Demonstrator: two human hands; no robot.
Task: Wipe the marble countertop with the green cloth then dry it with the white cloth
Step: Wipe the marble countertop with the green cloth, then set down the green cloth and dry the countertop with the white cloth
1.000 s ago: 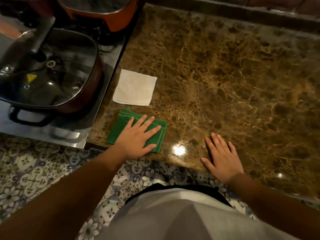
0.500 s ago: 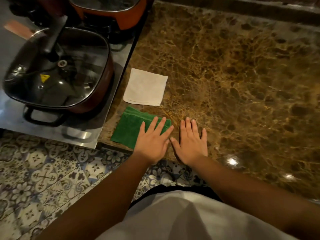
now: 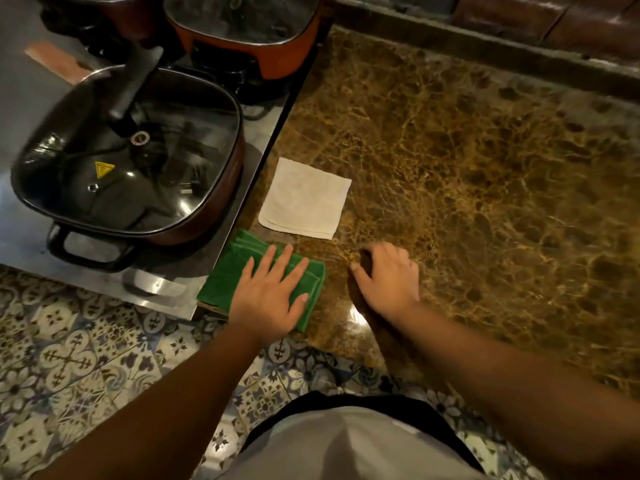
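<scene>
Brown marble countertop (image 3: 485, 174) is taking up most of the rt side, w/ a stainless stove top (image 3: 20, 109) sitting to its left and patterned floor tiles (image 3: 69, 358) showing below. On the stove a big dark pan w/ glass lid (image 3: 128, 161) is sitting nearest, an orange pot (image 3: 249, 39) behind it. Person's in a light shirt (image 3: 346, 445), both forearms reaching in over the counter edge.

White cloth (image 3: 304, 199) is lying folded flat near the counter's left edge, nobody touching it. Green cloth (image 3: 242, 271) is lying just in front of it at the front-left corner, folded. Left hand (image 3: 270, 292) is pressing flat on the green cloth, fingers spread, not gripping. Right hand (image 3: 388, 275) is resting just beside the cloth on bare marble, fingers curling under, a bit blurry, holding nothing afaict.
</scene>
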